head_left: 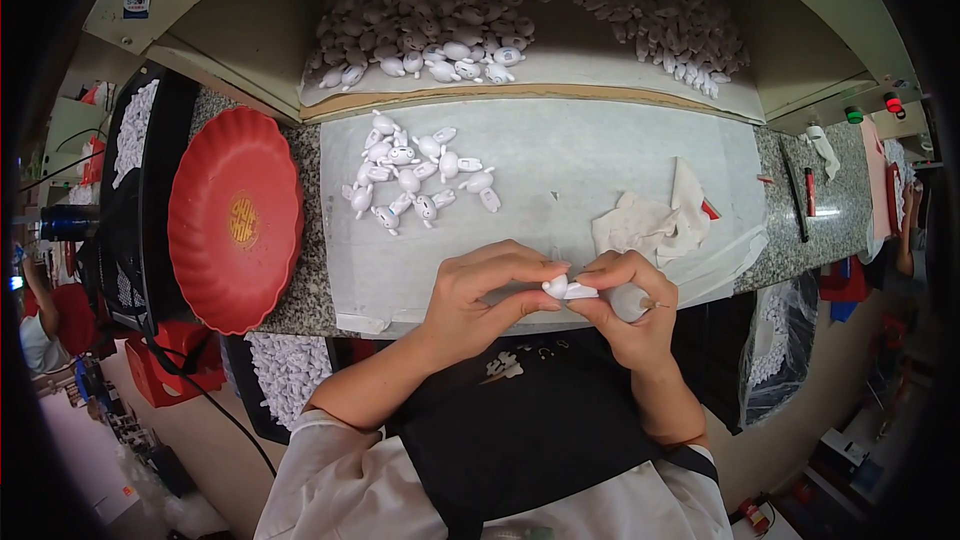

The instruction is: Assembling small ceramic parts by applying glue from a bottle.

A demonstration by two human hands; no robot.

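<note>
Over the near edge of the paper-covered bench, both hands meet at a small white plastic figure [569,288]. My left hand [465,295] pinches its rounded end between thumb and fingertips. The other end sits between the thumb and index finger of my right hand [640,338]. That same hand also keeps a small translucent squeeze bottle with a thin needle tip [628,302] tucked in its curled fingers, tip pointing right. Beyond my left hand lies a loose group of similar white figures [410,180], some with dark face markings. A crumpled whitish cloth [640,225] rests beyond my right hand.
A red scalloped tray [236,280] stands at the left. Under the shelf at the back are two heaps of white pieces, a larger heap [420,20] and a smaller heap [680,25]. A red marker [809,192] and a thin black rod [794,190] lie right. Bins of white parts [290,375] flank me.
</note>
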